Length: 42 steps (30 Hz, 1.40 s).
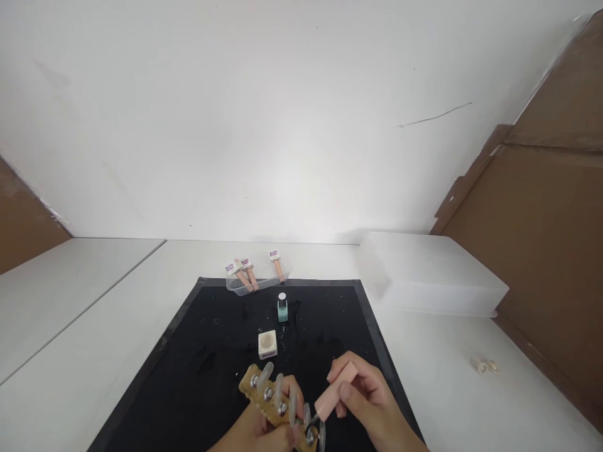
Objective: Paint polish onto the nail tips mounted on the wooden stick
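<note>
My left hand (268, 430) is closed around a tan, wavy-edged nail display stand (271, 405), which lies slanted and carries several clear false nails (279, 390) on round metal holders. Between the fingers and thumb of my right hand (367, 402) is a pink nail polish cap with its brush (335, 392). The dark brush end points down to the left and meets the nails at the stand's near end; whether it touches one I cannot tell. Just beyond the stand is a small white square polish bottle (267, 344), its cap off.
A teal nail polish bottle (282, 309) stands upright on the black mat (211, 351). At the mat's far edge, a clear tray (242, 292) holds three pink-capped white bottles. A white box (433, 276) stands right, with small beige rings (483, 365) nearer me.
</note>
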Tool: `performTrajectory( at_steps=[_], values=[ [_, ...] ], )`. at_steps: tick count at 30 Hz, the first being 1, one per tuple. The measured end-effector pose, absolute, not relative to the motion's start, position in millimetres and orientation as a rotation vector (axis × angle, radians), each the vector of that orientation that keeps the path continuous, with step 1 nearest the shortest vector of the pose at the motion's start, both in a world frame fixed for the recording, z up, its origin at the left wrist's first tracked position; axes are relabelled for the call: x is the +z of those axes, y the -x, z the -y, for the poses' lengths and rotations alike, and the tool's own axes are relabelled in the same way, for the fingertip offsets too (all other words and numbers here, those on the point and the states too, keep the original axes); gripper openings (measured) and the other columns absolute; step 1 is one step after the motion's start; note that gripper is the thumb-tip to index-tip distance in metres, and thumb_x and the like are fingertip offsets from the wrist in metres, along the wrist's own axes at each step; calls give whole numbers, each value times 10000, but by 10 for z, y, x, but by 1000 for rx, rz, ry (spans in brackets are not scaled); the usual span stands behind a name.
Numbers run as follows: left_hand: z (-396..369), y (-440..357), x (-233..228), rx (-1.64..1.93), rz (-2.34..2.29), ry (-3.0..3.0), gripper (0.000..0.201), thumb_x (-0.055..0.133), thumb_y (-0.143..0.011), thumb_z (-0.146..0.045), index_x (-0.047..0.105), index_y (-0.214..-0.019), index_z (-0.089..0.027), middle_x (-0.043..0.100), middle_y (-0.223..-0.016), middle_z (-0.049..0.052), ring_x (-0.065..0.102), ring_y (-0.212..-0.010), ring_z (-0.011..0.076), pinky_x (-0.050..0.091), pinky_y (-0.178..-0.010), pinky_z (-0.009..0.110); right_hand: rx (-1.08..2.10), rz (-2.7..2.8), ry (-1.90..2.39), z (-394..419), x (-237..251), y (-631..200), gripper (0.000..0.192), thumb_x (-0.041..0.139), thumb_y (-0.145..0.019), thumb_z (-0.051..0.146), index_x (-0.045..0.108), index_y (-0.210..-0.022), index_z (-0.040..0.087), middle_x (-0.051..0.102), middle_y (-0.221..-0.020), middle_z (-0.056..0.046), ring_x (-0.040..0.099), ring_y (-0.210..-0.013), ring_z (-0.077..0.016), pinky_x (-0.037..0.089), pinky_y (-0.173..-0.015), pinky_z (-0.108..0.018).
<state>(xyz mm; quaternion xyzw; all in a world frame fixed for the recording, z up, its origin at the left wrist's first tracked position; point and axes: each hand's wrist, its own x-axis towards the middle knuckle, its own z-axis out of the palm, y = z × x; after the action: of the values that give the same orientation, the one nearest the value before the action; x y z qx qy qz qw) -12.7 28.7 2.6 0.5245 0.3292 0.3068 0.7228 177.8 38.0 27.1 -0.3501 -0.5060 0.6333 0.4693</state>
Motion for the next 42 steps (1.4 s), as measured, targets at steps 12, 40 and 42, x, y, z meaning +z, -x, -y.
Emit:
performTrajectory(
  at_steps=[12, 40, 42],
  values=[
    [-306, 121, 17, 687, -650, -1026, 335, 661, -676, -467, 466, -755, -207, 425, -565, -81, 329, -428, 50, 253, -414, 197, 1707, 918, 590, -389, 290, -1801, 261, 523, -868, 462, 578, -908, 210, 489, -521, 35, 435, -483, -115, 362, -518, -249],
    [-268, 120, -6, 574, -618, -879, 254, 684, -658, -327, 505, -775, -191, 503, -591, -55, 371, -425, 60, 202, -398, 212, 1623, 1296, 678, -377, 204, -1880, 387, 583, -789, 552, 567, -733, 170, 417, -613, 37, 360, -514, -88, 259, -491, -224],
    [-258, 119, -14, 570, -624, -896, 278, 694, -642, -352, 505, -766, -190, 493, -598, -56, 365, -426, 60, 201, -403, 215, 1655, 1397, 692, -346, 214, -1875, 382, 592, -790, 539, 583, -750, 159, 425, -633, 28, 355, -542, -94, 257, -514, -234]
  ],
)
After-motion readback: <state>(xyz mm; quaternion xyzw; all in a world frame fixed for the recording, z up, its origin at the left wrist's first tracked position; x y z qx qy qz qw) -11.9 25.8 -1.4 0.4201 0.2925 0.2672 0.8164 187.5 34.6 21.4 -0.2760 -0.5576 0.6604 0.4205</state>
